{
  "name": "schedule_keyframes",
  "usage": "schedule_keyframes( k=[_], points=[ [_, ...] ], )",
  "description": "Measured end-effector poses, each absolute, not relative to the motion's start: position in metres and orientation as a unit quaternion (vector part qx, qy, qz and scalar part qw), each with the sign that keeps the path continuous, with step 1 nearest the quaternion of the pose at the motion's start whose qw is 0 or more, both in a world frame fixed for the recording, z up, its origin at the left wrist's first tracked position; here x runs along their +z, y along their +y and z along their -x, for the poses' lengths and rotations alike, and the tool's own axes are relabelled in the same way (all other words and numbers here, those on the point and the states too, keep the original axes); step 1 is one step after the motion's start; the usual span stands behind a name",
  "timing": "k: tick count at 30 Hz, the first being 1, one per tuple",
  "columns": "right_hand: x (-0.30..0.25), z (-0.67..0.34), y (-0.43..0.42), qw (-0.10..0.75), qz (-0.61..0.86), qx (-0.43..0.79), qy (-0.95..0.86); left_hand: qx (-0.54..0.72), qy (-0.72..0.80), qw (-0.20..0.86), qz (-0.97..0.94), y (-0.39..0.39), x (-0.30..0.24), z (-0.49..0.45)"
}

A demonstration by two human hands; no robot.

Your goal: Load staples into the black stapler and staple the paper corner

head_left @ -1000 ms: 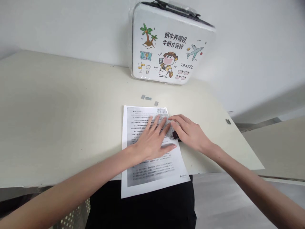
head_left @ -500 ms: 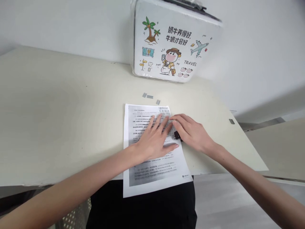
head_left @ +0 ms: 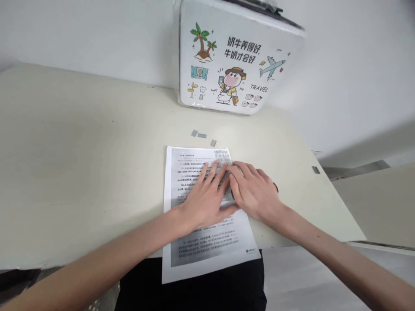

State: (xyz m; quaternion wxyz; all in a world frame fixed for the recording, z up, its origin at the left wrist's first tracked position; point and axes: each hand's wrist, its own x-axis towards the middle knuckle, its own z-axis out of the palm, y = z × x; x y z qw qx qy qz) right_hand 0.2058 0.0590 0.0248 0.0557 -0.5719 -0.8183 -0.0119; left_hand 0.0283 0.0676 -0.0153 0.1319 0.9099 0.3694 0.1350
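A printed sheet of paper (head_left: 207, 242) lies on the cream table (head_left: 81, 172), its lower edge hanging over the front. My left hand (head_left: 207, 196) rests flat on the sheet with fingers spread, open. My right hand (head_left: 254, 192) lies beside it at the sheet's right edge, fingers stretched out and touching the left fingertips. Its palm covers a small dark object (head_left: 275, 186), of which only a sliver with a red spot shows.
A white illustrated box (head_left: 233, 65) with a cartoon figure and "TRAVEL" leans against the wall behind the sheet. Three small grey metal strips (head_left: 202, 135) lie just beyond the paper's top. Another grey strip (head_left: 315, 169) sits near the table's right edge.
My right hand slid left over the small dark object, which showed beside its thumb before and is now almost hidden. The left hand stayed flat on the paper.
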Motion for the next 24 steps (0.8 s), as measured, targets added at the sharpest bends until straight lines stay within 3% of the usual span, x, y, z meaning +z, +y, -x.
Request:
schedule_keyframes(
  k=[5,9,12,15,24],
  points=[
    [0.025,-0.199,0.062,0.047,0.567,-0.013,-0.822,0.138,0.367,0.122,-0.912,0.068,-0.015,-0.027],
    [0.036,-0.215,0.064,0.122,0.562,0.074,-0.815,0.121,0.370,0.122,-0.913,0.068,-0.011,-0.025],
    [0.040,-0.239,0.057,0.175,0.471,0.131,-0.855,0.105,0.367,0.129,-0.915,0.069,-0.008,-0.020],
    [0.033,-0.265,0.042,0.177,0.404,0.107,-0.891,0.097,0.357,0.132,-0.920,0.070,-0.007,-0.014],
    [0.013,-0.331,-0.007,0.229,0.533,0.080,-0.811,0.104,0.348,0.114,-0.925,0.064,0.006,0.006]
  ],
)
